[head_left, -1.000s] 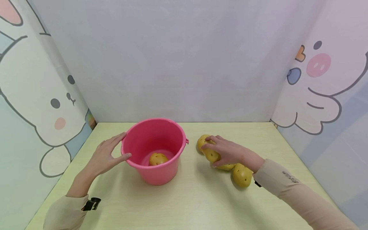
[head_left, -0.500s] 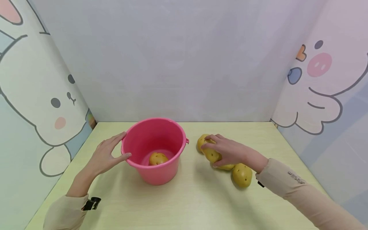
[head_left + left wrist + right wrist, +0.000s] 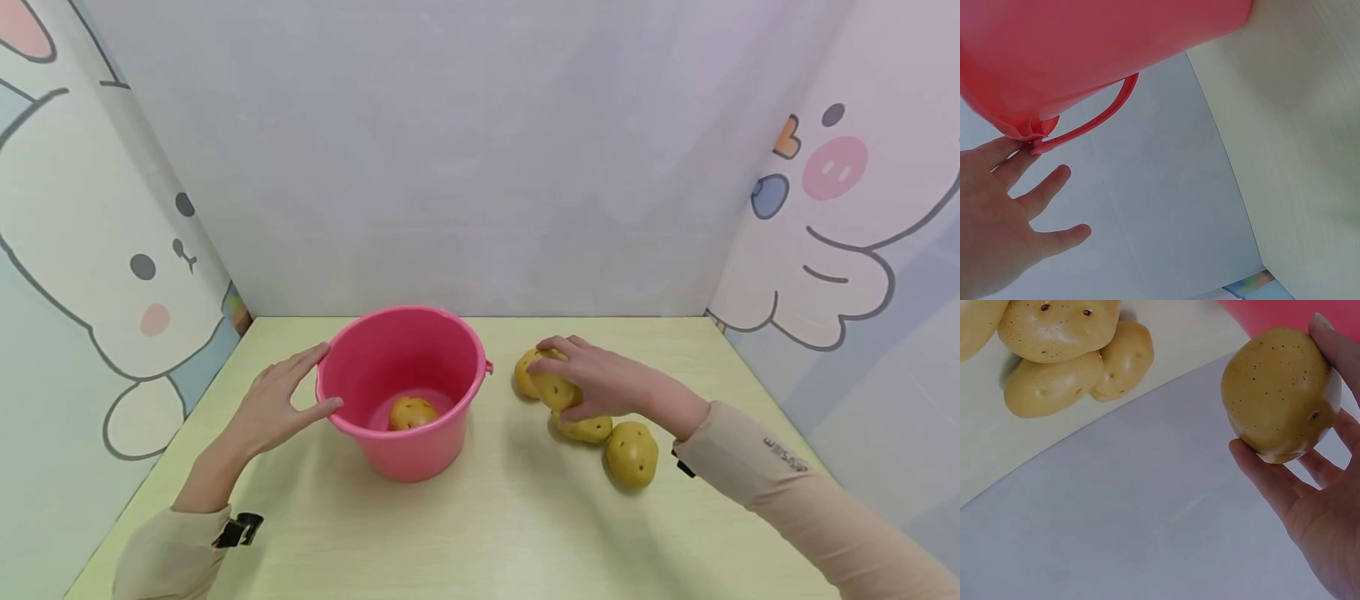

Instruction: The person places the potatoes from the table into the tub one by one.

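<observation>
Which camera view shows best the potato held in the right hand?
The right wrist view: the held potato appears large there, little hidden by the right hand. The head view shows it smaller, partly covered; the left wrist view misses it.

Pale yellow, wood-grained tabletop (image 3: 480, 537); from its centre, a round, open pink plastic bucket (image 3: 412, 457) stands toward ten o'clock, and smooth, yellow-brown, rounded potatoes (image 3: 632, 456) lie clustered toward two o'clock.

Potato (image 3: 412, 413) inside the bucket (image 3: 411, 458)
</observation>
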### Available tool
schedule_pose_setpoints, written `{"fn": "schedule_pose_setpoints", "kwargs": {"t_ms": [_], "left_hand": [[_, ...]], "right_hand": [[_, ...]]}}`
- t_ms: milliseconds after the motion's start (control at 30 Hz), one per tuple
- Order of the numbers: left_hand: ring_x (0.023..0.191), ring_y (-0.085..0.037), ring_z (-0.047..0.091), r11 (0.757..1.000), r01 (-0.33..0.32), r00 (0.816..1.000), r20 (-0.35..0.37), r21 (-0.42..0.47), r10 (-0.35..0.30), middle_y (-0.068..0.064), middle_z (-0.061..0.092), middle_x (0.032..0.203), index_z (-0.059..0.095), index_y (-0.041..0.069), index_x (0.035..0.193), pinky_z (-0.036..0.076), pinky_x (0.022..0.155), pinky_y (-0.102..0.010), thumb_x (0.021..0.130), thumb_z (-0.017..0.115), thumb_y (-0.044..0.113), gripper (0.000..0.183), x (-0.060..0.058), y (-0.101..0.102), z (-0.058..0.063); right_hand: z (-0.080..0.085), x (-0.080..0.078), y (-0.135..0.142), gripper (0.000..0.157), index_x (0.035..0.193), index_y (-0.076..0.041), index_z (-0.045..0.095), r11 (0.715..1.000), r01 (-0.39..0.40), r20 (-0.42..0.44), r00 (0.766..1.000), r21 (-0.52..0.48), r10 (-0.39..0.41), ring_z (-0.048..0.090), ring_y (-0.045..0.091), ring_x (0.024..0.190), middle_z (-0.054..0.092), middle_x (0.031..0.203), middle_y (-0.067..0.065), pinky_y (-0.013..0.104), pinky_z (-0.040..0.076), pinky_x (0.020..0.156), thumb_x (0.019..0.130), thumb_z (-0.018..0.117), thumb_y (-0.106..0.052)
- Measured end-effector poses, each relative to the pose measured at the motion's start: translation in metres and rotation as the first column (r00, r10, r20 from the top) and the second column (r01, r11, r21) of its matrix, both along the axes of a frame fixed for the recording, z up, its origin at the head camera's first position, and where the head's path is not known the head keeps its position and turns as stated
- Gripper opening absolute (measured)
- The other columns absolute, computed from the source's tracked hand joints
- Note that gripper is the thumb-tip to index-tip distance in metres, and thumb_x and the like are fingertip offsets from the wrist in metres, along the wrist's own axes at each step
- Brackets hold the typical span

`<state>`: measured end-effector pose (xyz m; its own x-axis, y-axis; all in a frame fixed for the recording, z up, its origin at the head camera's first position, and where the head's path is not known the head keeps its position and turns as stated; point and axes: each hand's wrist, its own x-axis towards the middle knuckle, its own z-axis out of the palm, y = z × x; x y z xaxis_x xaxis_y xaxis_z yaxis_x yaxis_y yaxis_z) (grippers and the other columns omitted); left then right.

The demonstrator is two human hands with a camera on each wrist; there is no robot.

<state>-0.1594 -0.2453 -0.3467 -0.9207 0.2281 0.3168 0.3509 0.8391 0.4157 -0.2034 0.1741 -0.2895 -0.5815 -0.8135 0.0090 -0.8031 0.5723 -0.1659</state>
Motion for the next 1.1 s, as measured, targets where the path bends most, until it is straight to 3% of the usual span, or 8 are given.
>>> {"fn": "schedule_pose_setpoints", "kwargs": {"t_ms": [567, 1100], "left_hand": [[0.115, -0.037, 0.034, 1.000, 0.005, 1.000, -0.004, 0.002, -0.005, -0.015, 0.039, 0.130, 0.034, 0.009, 0.136, 0.025, 0.087, -0.062, 0.072, 0.068, 0.040, 0.079, 0.001, 0.001, 0.001], [0.114, -0.038, 0.034, 1.000, 0.007, 1.000, -0.011, -0.003, -0.007, -0.016, 0.039, 0.130, 0.033, 0.009, 0.136, 0.026, 0.086, -0.062, 0.072, 0.069, 0.038, 0.079, -0.001, 0.000, 0.000]], "right_hand": [[0.027, 0.000, -0.003, 0.060, 0.121, -0.020, 0.049, 1.000, 0.018, -0.033, 0.999, 0.010, -0.017, 0.039, 0.026, 0.108, 0.036, 0.128, 0.011, 0.040, 0.044, 0.079, 0.068, 0.076, -0.029], [0.053, -0.002, -0.007, 0.059, 0.122, -0.018, 0.048, 0.999, 0.043, -0.041, 0.998, 0.009, -0.043, 0.038, 0.026, 0.107, 0.035, 0.128, 0.010, 0.040, 0.045, 0.075, 0.069, 0.074, -0.022]]}}
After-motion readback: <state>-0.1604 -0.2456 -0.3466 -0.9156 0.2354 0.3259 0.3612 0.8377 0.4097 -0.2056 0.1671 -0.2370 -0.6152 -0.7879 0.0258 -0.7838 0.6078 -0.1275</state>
